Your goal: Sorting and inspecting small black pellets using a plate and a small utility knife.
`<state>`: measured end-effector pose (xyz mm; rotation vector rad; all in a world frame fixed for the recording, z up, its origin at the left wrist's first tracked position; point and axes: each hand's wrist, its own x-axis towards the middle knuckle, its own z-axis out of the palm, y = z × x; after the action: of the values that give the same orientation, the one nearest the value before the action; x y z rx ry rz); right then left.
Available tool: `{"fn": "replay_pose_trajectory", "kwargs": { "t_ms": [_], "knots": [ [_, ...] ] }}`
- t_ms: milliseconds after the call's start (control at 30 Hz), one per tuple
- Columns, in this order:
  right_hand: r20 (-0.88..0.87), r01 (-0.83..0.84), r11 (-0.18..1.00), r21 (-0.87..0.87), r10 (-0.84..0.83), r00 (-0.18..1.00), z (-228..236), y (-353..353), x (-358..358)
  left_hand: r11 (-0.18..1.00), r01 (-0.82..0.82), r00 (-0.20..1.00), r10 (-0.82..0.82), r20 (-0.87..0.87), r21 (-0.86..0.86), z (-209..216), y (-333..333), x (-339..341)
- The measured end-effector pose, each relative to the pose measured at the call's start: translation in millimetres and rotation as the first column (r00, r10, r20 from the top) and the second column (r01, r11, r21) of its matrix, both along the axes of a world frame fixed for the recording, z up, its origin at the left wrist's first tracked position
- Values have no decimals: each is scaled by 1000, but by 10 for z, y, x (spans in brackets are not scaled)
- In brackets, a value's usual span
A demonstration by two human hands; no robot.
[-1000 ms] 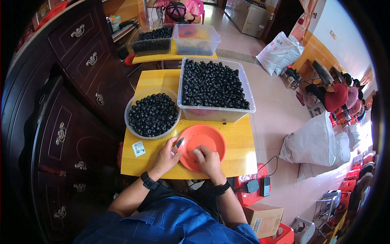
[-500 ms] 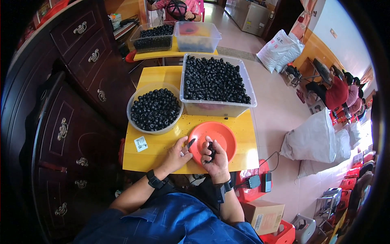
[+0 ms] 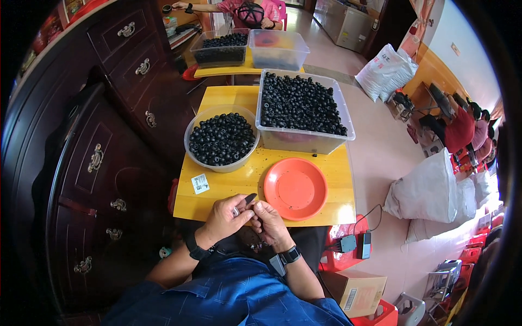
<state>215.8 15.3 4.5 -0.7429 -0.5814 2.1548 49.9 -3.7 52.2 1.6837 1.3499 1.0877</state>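
My left hand is closed around a small dark blade, whose pointed end sticks out past the fingers. Against its fingertips, my right hand is curled in a pinch; what it holds is hidden. Both hands meet at the near edge of the yellow table. Just beyond lies a shallow orange plate with a few dark specks on it. Small black ring-like pieces fill a round clear tub at the left. More black pieces heap up in a large clear bin.
A single black piece and a white label lie on the table. Dark wooden drawers stand close on the left. To the right are white sacks and a red stool with a cable. Another person sits beyond.
My right hand has left the plate, moving left to meet my left hand. The black pieces that showed in its palm are out of sight. The view has shifted slightly.
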Motion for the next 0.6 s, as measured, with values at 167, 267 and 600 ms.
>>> {"fn": "replay_pose_trajectory", "kwargs": {
  "t_ms": [167,267,600],
  "knots": [
    [-83,-131,987,97,139,987,-88,-10,27,994,40,994,-30,-106,98,84,-114,-22],
    [-34,-159,983,89,163,986,-46,-12,28,992,64,996,-56,-67,113,77,-130,-30],
    [-208,-120,993,16,121,971,-23,-52,85,999,48,998,-48,45,6,11,-142,-12]
  ]
}}
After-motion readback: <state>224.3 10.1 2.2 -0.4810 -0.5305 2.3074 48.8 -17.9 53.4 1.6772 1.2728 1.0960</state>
